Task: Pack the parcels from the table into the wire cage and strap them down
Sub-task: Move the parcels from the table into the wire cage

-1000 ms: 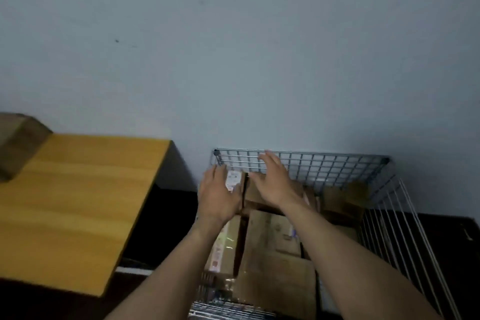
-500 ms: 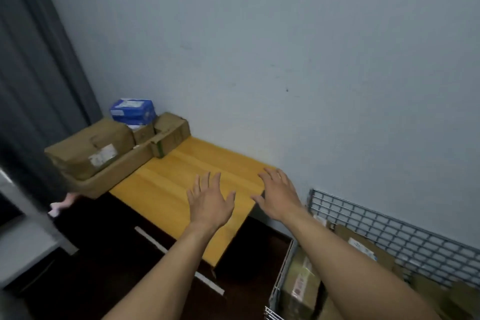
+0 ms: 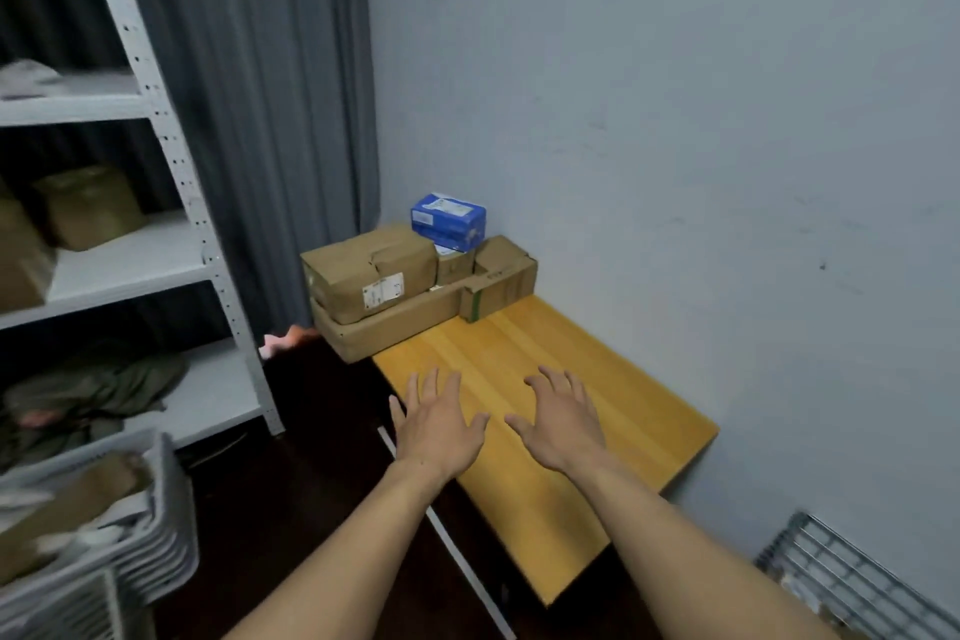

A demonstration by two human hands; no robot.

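Head view only.

Left hand (image 3: pixel 441 426): palm down, fingers straight and fanned wide, gripping nothing, over the near-left edge of the desk (image 3: pixel 623 395). Right hand (image 3: pixel 558 424): same pose, splayed wide, empty, just beside the left at its 3 o'clock, over bare wood. Contact with the surface: cannot tell.

Desk: smooth yellow-orange wood planks, rectangular, long side against the pale matte wall (image 3: pixel 675 94).

Parcels bunched at the desk's far end, 11 o'clock from the hands, well apart from them:
- Bottom: long flat brown carton (image 3: pixel 395 330), left end past the desk's edge.
- On top of it: bulky kraft-paper parcel (image 3: pixel 358 265), wrinkled wrap, white label on the front face.
- At its 3 o'clock: small brown box (image 3: pixel 454 266).
- Next along: squarish cardboard carton (image 3: pixel 501 278), green tape on one corner, on the desk against the wall.
- Top of the pile: glossy blue box (image 3: pixel 449 218), resting on the small brown box.

Wire cage (image 3: pixel 841 582): grey metal grid, only one corner visible at 5 o'clock of frame, down by the desk's near end. Cardboard faintly visible inside.

At 9 o'clock: white perforated-steel shelf rack (image 3: pixel 171 161) with brown boxes and crumpled green fabric. Behind it: grey pleated curtain (image 3: pixel 270 94). At 8 o'clock: white slatted plastic basket (image 3: pixel 156 530). Below: dark floor (image 3: pixel 291 509).
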